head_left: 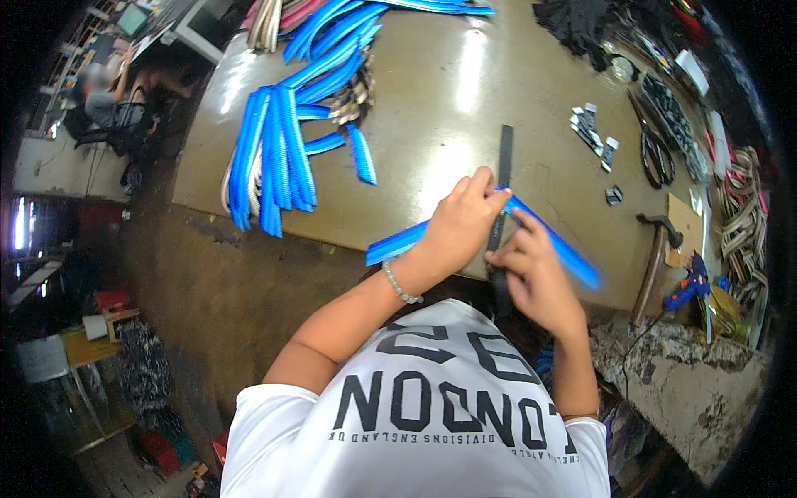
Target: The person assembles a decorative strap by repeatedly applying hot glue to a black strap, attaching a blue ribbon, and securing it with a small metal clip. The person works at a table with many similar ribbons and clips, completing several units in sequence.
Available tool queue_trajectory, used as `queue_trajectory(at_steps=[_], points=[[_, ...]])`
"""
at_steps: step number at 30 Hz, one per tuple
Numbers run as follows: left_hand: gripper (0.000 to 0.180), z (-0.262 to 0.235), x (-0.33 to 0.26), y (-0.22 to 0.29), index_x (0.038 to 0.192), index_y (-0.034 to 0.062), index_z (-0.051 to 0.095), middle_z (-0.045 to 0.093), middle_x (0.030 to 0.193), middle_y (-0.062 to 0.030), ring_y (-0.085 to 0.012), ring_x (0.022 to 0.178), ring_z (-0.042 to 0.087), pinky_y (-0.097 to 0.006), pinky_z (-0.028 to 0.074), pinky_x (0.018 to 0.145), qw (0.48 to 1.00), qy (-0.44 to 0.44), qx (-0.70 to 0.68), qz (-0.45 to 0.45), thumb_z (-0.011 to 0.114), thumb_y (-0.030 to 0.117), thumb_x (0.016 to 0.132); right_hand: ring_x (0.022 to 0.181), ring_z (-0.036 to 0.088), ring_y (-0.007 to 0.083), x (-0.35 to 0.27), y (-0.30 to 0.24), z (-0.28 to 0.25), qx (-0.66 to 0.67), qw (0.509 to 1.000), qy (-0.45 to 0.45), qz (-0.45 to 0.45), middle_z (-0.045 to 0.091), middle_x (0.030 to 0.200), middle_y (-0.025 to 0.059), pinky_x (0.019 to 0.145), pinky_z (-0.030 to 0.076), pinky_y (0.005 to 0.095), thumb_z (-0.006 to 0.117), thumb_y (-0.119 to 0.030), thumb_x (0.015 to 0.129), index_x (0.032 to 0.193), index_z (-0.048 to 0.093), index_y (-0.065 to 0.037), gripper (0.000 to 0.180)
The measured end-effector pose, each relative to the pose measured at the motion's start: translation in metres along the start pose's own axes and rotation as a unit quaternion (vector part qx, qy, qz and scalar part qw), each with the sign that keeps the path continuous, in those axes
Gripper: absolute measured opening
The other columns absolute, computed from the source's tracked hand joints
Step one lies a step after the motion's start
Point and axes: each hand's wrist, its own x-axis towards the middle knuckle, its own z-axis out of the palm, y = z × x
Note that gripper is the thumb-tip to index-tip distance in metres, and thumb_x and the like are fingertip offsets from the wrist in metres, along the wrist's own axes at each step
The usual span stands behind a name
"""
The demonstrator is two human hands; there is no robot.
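White shirt, near: bold black print across chest, upside down from this view. Large two-digit number farthest, big capital word nearer, row of much smaller capitals nearest, partly lost in folds. Black strip, middle: any marks too small to read. Same for small black-and-white pieces, far right.

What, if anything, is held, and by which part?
The left hand holds the blue strip near its middle; the right hand's grip cannot be told.
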Motion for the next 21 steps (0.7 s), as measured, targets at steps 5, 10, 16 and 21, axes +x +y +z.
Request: queue_trajectory(at_steps=[5,10,16,21], points=[[0.024,-0.003,0.001,-0.002,0.110,0.0058,0.067,0.055,0.091,-0.0161,-0.0328,0.079,0.061,-0.042,0.050,0.071,0.998,0.000,-0.065,-0.006,0.064,0.003,0.087,0.127,0.052,0.0356,-0.071,0.003,-0.025,-0.009,0.994,0.034,0.106,0.062,0.116,0.0156,0.105,0.042,0.0427,0.074,-0.005,0.081,0.112,0.066,-0.002,0.032],[0.018,-0.006,0.004,-0.002,0.102,0.0025,0.063,0.056,0.093,-0.0115,-0.0188,0.070,0.059,-0.031,0.050,0.061,0.980,0.045,-0.174,-0.083,0.066,-0.002,0.085,0.090,0.058,0.0191,-0.181,0.113,-0.090,-0.213,0.550,0.695,0.411,0.061,0.098,0.0104,0.083,0.049,0.0334,0.082,-0.033,0.083,0.107,0.061,0.005,0.050],[0.015,-0.021,-0.008,0.003,0.101,0.0029,0.068,0.057,0.094,-0.0099,-0.0178,0.073,0.059,-0.030,0.049,0.063,0.980,0.074,-0.152,-0.106,0.067,0.001,0.086,0.092,0.064,0.0249,-0.223,0.212,-0.147,-0.067,0.706,0.609,0.354,0.066,0.102,0.0154,0.079,0.050,0.0347,0.074,-0.045,0.088,0.111,0.060,0.004,0.056],[0.016,-0.024,-0.016,0.002,0.100,0.0045,0.070,0.059,0.094,-0.0100,-0.0251,0.083,0.057,-0.036,0.049,0.071,0.999,0.030,-0.025,-0.034,0.069,0.003,0.084,0.066,0.057,0.0094,-0.135,0.143,-0.149,-0.090,0.745,0.586,0.305,0.068,0.092,0.0061,0.059,0.045,0.0263,0.059,-0.036,0.100,0.104,0.060,0.000,0.037]])
